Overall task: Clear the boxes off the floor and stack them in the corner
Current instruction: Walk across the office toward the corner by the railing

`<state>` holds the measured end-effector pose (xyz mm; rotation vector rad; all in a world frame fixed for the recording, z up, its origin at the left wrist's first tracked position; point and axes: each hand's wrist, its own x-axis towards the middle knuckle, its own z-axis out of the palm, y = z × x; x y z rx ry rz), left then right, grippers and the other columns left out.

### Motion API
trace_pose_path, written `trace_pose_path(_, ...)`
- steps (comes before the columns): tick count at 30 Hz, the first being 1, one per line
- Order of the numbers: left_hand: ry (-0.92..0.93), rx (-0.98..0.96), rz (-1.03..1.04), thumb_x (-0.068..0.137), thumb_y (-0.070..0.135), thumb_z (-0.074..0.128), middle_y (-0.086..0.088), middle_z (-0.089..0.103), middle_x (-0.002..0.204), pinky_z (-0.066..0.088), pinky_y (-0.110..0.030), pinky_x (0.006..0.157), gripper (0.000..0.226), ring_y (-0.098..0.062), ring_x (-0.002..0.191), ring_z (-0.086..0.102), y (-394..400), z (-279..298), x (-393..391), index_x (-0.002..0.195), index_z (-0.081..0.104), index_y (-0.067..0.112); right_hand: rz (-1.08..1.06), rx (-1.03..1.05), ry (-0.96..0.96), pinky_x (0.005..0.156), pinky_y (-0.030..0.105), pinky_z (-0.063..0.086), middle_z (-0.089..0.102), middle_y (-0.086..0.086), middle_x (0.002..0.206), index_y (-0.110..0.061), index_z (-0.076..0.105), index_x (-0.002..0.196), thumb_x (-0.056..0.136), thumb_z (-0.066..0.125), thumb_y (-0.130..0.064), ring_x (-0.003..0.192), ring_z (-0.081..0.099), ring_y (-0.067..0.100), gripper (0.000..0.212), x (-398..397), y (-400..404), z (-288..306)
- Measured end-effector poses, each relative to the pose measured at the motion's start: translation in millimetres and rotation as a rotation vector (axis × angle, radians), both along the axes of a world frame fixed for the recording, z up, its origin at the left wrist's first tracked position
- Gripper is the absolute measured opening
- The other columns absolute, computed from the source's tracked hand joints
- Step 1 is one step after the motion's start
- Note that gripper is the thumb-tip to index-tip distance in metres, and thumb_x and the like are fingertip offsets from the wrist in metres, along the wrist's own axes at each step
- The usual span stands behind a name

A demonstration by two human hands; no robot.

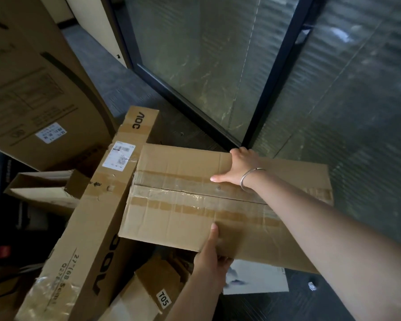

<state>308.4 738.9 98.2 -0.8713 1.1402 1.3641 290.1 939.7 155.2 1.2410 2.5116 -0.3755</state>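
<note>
A taped brown cardboard box is held flat above the pile, its left end against a long AOC monitor box. My left hand grips its near edge, thumb on top. My right hand, with a silver bangle on the wrist, clasps the far edge with the fingers curled over it. Under the held box lies a smaller box with a T05 label. A big printed box leans at the upper left.
A glass wall with a dark frame runs close behind the held box. An open torn carton sits left of the AOC box. A white sheet and a small scrap lie on the dark floor at the lower right.
</note>
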Motion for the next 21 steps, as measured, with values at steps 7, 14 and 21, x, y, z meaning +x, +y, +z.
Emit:
trace_pose_path(7, 0.137, 0.009, -0.196, 0.068, 0.039, 0.085, -0.015, 0.056, 0.117, 0.052, -0.051, 0.094, 0.072, -0.033, 0.104, 0.058, -23, 99, -21, 0.122, 0.052, 0.006, -0.195, -0.006, 0.126, 0.099, 0.038, 0.042, 0.048, 0.012, 0.133, -0.007, 0.045, 0.132, 0.056, 0.066, -0.081, 0.122, 0.046, 0.029, 0.108, 26, -18, 118)
trace_pose_path(14, 0.342, -0.040, -0.313, 0.064, 0.047, 0.085, -0.007, 0.055, 0.113, 0.045, -0.050, 0.101, 0.079, -0.029, 0.108, 0.052, -50, 192, -60, 0.125, 0.050, 0.011, -0.380, -0.035, 0.272, 0.100, 0.037, 0.040, 0.040, 0.016, 0.140, -0.001, 0.034, 0.138, 0.059, 0.073, -0.072, 0.127, 0.046, 0.030, 0.113, 51, -55, 206)
trace_pose_path(21, 0.592, -0.032, -0.364, 0.065, 0.049, 0.084, -0.002, 0.056, 0.097, 0.049, -0.043, 0.091, 0.078, -0.021, 0.092, 0.053, -81, 292, -89, 0.123, 0.051, 0.008, -0.514, -0.093, 0.395, 0.102, 0.039, 0.040, 0.036, 0.017, 0.145, 0.001, 0.029, 0.142, 0.060, 0.071, -0.074, 0.130, 0.043, 0.031, 0.118, 68, -102, 273)
